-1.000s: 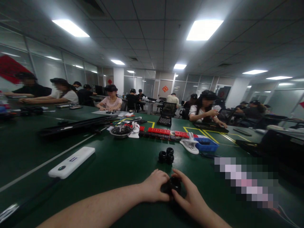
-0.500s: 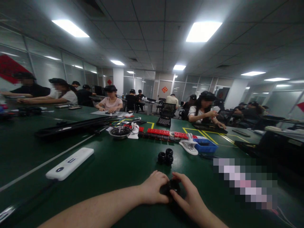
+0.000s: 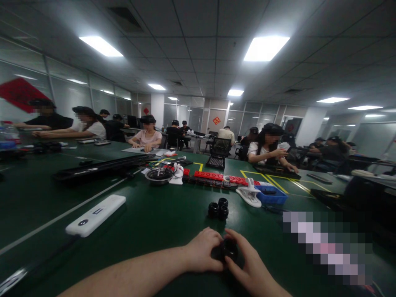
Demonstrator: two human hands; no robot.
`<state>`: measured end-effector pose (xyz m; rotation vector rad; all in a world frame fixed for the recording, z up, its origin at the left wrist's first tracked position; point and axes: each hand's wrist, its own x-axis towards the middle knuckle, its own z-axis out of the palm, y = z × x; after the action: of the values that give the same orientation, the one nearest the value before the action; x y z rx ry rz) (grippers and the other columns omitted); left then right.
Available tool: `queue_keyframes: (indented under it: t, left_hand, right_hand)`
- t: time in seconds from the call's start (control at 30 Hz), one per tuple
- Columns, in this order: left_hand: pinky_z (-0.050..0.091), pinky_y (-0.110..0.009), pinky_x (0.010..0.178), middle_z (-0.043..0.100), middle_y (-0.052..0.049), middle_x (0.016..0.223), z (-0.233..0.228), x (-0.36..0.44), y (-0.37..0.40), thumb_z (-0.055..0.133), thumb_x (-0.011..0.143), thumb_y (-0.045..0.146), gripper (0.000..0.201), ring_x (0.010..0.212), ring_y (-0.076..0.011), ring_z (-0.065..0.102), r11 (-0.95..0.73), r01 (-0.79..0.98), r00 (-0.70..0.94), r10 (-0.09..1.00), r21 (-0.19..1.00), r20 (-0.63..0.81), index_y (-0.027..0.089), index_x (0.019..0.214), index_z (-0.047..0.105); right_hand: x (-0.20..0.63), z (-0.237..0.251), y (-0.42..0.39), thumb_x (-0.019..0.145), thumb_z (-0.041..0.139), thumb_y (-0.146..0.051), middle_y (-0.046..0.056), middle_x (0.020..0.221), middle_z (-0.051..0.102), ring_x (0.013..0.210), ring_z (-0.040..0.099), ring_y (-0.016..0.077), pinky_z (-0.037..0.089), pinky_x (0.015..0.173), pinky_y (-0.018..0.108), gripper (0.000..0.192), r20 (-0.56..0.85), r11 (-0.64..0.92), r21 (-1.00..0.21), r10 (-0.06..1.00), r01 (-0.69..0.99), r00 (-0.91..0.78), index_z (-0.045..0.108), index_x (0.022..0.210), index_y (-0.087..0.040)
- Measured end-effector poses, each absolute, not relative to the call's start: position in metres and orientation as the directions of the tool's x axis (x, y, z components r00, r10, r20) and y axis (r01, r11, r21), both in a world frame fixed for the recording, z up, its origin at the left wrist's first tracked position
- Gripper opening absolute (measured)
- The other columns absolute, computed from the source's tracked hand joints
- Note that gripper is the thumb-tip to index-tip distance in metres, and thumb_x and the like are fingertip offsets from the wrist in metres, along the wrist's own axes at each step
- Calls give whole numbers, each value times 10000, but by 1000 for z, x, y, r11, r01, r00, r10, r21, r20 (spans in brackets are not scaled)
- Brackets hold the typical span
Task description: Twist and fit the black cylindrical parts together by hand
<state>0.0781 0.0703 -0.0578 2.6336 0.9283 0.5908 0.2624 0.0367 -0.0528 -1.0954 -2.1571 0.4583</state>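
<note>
1. Black round part [image 3: 229, 250] is gripped between both hands, low and centre, just above the green table [image 3: 161, 214].
2. Left hand [image 3: 202, 249] is curled against the part's left side, fingers closed on it.
3. Right hand [image 3: 247, 264] is wrapped round its right side, thumb and fingers pinched on the rim; the hands meet at the part.
4. Three more black round parts [image 3: 218, 208] are clustered on the table just beyond the hands.
5. White flat device [image 3: 95, 215] is laid well to the left.
6. White clip [image 3: 249, 194], blue tray [image 3: 270, 194] and red strip [image 3: 216, 176] are seen farther back.
7. Other people are seated at the far edges.
</note>
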Motion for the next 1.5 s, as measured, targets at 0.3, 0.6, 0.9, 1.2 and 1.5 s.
queue_keyframes:
  t: [0.3, 0.6, 0.9, 1.2, 1.5]
  left_hand:
    - [420, -292, 842, 557, -36, 1021, -56, 77, 71, 677, 661, 352, 362, 953, -221, 504, -742, 524, 710, 652, 419, 266, 194, 966, 564]
    - [420, -304, 839, 563, -45, 1009, -53, 78, 69, 677, 653, 372, 412, 944, -232, 506, -717, 544, 692, 677, 435, 251, 182, 999, 560]
    - [413, -276, 848, 569, -42, 1005, -53, 78, 69, 688, 647, 321, 371, 953, -216, 503, -749, 518, 712, 645, 413, 277, 169, 965, 572]
    - [404, -290, 855, 549, -51, 1038, -57, 77, 71, 660, 674, 345, 357, 967, -222, 492, -760, 504, 722, 631, 410, 284, 181, 976, 564]
    - [411, -279, 831, 567, -32, 980, -54, 79, 70, 677, 659, 307, 339, 933, -213, 505, -749, 501, 712, 641, 433, 286, 178, 952, 567]
  right_hand:
    - [258, -51, 39, 705, 566, -224, 119, 1106, 536, 1023, 528, 255, 427, 894, 430, 573, 414, 540, -538, 838, 647, -354, 358, 1235, -159]
    - [261, -55, 37, 727, 493, -184, 122, 1154, 534, 1072, 516, 247, 413, 923, 427, 526, 475, 605, -536, 792, 589, -383, 366, 1238, -171]
    - [258, -52, 38, 738, 522, -204, 105, 1090, 555, 1020, 536, 244, 429, 893, 430, 504, 419, 552, -550, 832, 627, -364, 379, 1221, -181]
    - [261, -52, 36, 713, 548, -205, 133, 1205, 475, 1103, 476, 259, 401, 932, 432, 612, 452, 598, -509, 798, 619, -399, 303, 1272, -159]
    - [261, -52, 38, 756, 495, -189, 110, 1109, 527, 1040, 517, 231, 415, 910, 417, 508, 464, 600, -525, 796, 603, -389, 328, 1235, -177]
